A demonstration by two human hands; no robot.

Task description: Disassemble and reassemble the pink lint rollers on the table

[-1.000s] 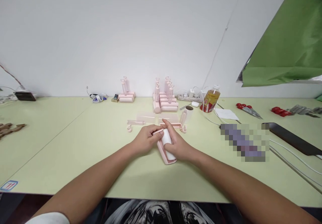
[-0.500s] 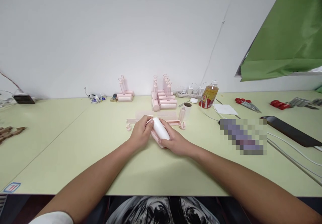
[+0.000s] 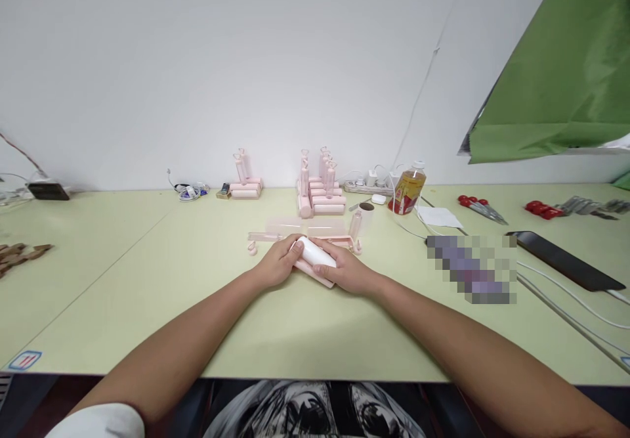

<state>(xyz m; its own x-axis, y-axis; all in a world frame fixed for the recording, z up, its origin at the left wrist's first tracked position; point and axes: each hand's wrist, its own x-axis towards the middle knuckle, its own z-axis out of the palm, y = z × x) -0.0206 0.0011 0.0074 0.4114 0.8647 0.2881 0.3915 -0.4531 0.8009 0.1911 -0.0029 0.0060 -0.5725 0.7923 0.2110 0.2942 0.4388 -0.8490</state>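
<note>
Both hands are closed around a lint roller, a white roll (image 3: pixel 315 251) lying in a pink plastic casing (image 3: pixel 315 275), just above or on the table. My left hand (image 3: pixel 278 264) grips its upper left end, the thumb on the roll. My right hand (image 3: pixel 353 271) wraps the right end, thumb laid across the white roll and fingers behind it. Just beyond the hands lie clear pink covers (image 3: pixel 284 225), a pink handle part (image 3: pixel 263 236), a small pink end piece (image 3: pixel 252 248) and an upright roll with a brown core (image 3: pixel 365 211).
Pink lint rollers with upright handles (image 3: pixel 321 192) stand near the wall, with another group (image 3: pixel 246 188) to their left. On the right are a drink bottle (image 3: pixel 407 188), a power strip (image 3: pixel 361 187), a dark phone (image 3: pixel 566 259), white cables and red-handled tools (image 3: pixel 480 207). Brown pieces (image 3: pixel 20 255) lie far left.
The lint roller has turned to lie flatter, more sideways, between my hands. My left fingers have closed in over its upper end, and a thin pink edge there no longer shows.
</note>
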